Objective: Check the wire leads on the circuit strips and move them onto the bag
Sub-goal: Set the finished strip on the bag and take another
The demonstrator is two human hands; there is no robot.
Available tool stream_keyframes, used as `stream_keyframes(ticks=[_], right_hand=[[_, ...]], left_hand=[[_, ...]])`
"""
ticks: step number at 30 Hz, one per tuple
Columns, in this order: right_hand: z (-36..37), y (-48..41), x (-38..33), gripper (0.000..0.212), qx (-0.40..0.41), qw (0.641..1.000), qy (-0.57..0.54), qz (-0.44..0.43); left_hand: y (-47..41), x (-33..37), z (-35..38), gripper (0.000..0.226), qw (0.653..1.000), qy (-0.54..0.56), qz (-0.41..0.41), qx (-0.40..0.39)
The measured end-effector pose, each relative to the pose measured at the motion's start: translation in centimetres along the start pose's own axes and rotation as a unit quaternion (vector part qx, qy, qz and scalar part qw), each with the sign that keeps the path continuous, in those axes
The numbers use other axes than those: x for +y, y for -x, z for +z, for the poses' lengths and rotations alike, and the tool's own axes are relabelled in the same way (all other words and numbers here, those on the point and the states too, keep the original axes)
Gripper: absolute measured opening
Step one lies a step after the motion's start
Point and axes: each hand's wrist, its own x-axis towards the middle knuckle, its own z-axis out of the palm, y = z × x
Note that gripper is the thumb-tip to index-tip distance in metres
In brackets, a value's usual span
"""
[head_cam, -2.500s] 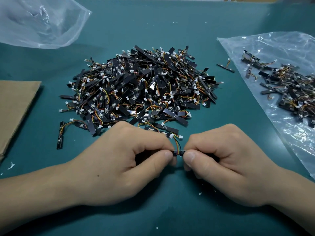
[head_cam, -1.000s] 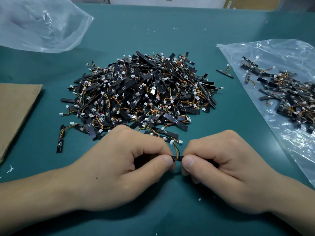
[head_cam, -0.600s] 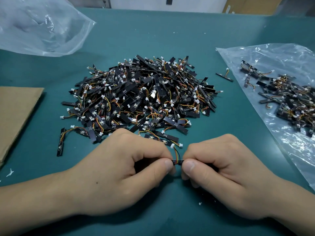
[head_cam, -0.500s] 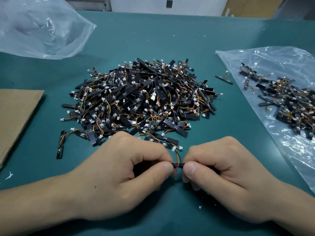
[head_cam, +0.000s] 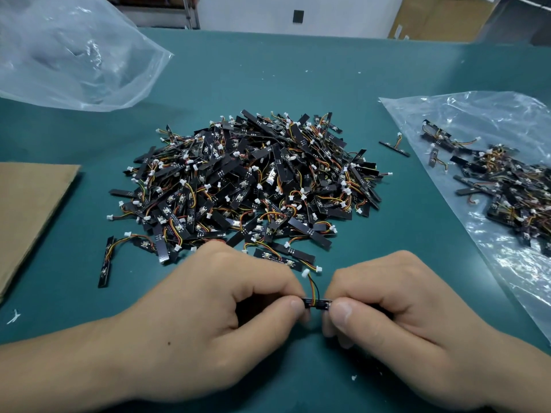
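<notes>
Nothing is seen moved since the earlier frames: the strip (head_cam: pixel 316 303) is still pinched at its two ends between the thumbs and curled fingers (head_cam: pixel 286 311) of the left hand (head_cam: pixel 208 317) and right hand (head_cam: pixel 402 317), over the table (head_cam: pixel 268 79). Its lead (head_cam: pixel 311 286) is arched up between the fingers. Just beyond the fingers the pile (head_cam: pixel 253 186) is heaped; well right of them the bag (head_cam: pixel 477 120) is spread, with strips (head_cam: pixel 512 192) laid on it.

black strips (head_cam: pixel 253 186) with red, yellow and black wires and white plugs heaped mid-frame on a teal table (head_cam: pixel 268 79); clear bag (head_cam: pixel 477 120) at right; brown cardboard (head_cam: pixel 26 210) at left.
</notes>
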Motion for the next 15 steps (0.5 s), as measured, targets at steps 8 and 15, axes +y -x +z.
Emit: stream_keyframes(ticks=[8,15], right_hand=[[0.15,-0.04,0.07,0.032,0.010,1.000,0.015,-0.001],[0.26,-0.09,0.22,0.034,0.011,1.000,0.004,-0.005]], left_hand=[[0.10,0.05,0.24,0.039,0.999,0.033,0.004,-0.001],[0.20,-0.21,0.37,0.036,0.999,0.034,0.014,0.007]])
